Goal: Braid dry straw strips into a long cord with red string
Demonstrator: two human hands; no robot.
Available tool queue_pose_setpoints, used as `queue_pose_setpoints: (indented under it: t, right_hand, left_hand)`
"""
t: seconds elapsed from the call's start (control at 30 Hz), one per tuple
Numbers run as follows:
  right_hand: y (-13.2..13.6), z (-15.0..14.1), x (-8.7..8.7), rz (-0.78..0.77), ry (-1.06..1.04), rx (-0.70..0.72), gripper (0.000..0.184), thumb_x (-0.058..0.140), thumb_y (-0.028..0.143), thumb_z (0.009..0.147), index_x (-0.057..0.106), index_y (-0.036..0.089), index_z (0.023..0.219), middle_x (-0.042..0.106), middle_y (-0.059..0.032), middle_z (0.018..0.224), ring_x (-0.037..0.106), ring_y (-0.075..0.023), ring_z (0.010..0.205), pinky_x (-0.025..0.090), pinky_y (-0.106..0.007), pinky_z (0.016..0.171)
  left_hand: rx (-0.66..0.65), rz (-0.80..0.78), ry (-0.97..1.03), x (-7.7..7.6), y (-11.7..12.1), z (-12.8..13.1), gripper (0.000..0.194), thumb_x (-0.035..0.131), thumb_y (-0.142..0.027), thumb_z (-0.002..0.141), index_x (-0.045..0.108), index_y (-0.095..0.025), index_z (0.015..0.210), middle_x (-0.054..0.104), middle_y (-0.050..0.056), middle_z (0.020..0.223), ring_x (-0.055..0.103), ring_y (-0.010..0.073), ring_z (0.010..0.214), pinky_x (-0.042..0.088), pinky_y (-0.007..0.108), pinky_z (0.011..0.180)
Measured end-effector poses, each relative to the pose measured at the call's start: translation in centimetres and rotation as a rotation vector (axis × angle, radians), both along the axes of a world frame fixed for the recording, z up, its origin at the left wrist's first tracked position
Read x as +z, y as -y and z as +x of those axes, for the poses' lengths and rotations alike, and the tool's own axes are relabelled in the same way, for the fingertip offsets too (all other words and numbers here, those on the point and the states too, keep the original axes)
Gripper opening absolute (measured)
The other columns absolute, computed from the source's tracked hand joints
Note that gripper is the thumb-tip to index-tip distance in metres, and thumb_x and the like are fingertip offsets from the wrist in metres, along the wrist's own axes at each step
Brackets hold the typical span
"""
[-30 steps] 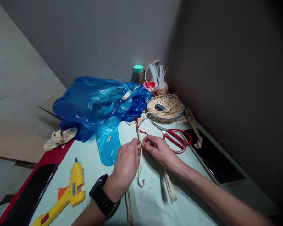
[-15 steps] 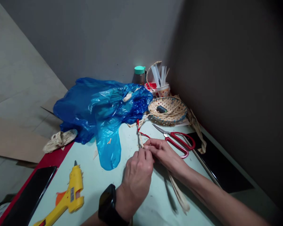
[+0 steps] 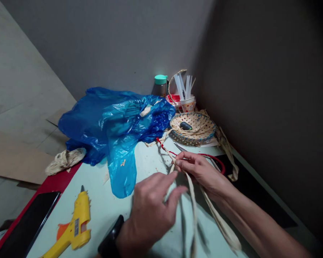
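Observation:
My right hand (image 3: 197,168) pinches a thin braid (image 3: 170,153) of pale, dried plant-fibre strips between thumb and fingertips. Two long loose strips hang from that grip, one fibre strip (image 3: 193,208) between my hands and another below my right wrist. Red thread (image 3: 158,139) is tied round the braid's far end, and a red length runs beside it. My left hand (image 3: 150,211), slightly blurred and with a black watch at its wrist, is just left of the strips. Its thumb and forefinger are apart, with nothing visibly held. Red-handled scissors (image 3: 212,157) lie partly hidden behind my right hand.
A blue plastic bag (image 3: 118,122) spreads over the table's far left. Behind the scissors sits a woven basket (image 3: 204,134) holding a dark spool (image 3: 185,125). A yellow glue gun (image 3: 79,222) lies at left. A cup (image 3: 188,105) of glue sticks and a teal-lidded jar (image 3: 160,84) stand by the wall.
My left hand moved down, came off the braid, and its thumb and forefinger spread. My right hand kept its pinch and shifted right; the braid now slants that way, and the strips swung right.

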State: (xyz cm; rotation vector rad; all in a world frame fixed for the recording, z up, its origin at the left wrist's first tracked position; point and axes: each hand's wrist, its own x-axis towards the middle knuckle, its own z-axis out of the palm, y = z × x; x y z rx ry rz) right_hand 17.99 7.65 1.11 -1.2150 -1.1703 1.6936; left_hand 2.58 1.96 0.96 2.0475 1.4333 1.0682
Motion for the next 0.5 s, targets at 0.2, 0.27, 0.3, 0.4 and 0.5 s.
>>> queue_pose_setpoints:
  t: [0.2, 0.27, 0.3, 0.4, 0.5]
  right_hand:
    - [-0.2, 0.1, 0.0, -0.144, -0.085, 0.036, 0.018, 0.065, 0.031, 0.067, 0.054, 0.017, 0.070, 0.047, 0.0041, 0.061, 0.031, -0.0057, 0.046, 0.019, -0.021, 0.046]
    - [-0.1, -0.2, -0.2, -0.180, -0.118, 0.049, 0.017, 0.064, 0.029, 0.068, 0.054, 0.016, 0.070, 0.047, 0.0040, 0.061, 0.032, -0.0057, 0.046, 0.019, -0.021, 0.046]
    - [0.0, -0.3, -0.3, -0.185, -0.126, 0.052, 0.016, 0.064, 0.029, 0.068, 0.053, 0.016, 0.070, 0.047, 0.0038, 0.061, 0.033, -0.0058, 0.047, 0.019, -0.021, 0.047]
    - [0.2, -0.5, -0.3, -0.127, -0.120, 0.062, 0.019, 0.065, 0.028, 0.068, 0.052, 0.015, 0.066, 0.046, 0.0039, 0.059, 0.033, -0.0061, 0.049, 0.020, -0.021, 0.048]
    - [0.3, -0.5, -0.3, -0.054, -0.066, 0.074, 0.021, 0.065, 0.031, 0.070, 0.052, 0.015, 0.065, 0.045, 0.0042, 0.058, 0.030, -0.0066, 0.050, 0.018, -0.022, 0.049]
  left_hand:
    - [0.217, -0.628, 0.696, 0.0, -3.8, -2.0, 0.027, 0.061, -0.030, 0.079, 0.065, -0.014, 0.101, 0.066, 0.008, 0.085, 0.056, 0.0137, 0.059, 0.046, 0.027, 0.056]
    - [0.018, -0.799, 0.895, -0.2, -4.4, -1.7, 0.026, 0.061, -0.030, 0.080, 0.064, -0.013, 0.100, 0.065, 0.009, 0.092, 0.058, 0.0123, 0.067, 0.047, 0.025, 0.061]
    - [-0.059, -0.842, 0.940, -0.3, -4.6, -1.5, 0.024, 0.063, -0.030, 0.079, 0.064, -0.013, 0.096, 0.064, 0.008, 0.090, 0.057, 0.0113, 0.069, 0.046, 0.023, 0.062]
    - [-0.086, -0.844, 0.910, -0.7, -5.0, -0.6, 0.020, 0.068, -0.028, 0.074, 0.064, -0.012, 0.085, 0.061, 0.003, 0.075, 0.050, 0.0059, 0.057, 0.039, 0.018, 0.053]
    - [0.008, -0.793, 0.882, -1.3, -5.2, -0.3, 0.020, 0.071, -0.024, 0.070, 0.062, -0.011, 0.082, 0.055, -0.001, 0.066, 0.041, 0.0027, 0.048, 0.031, 0.016, 0.045]
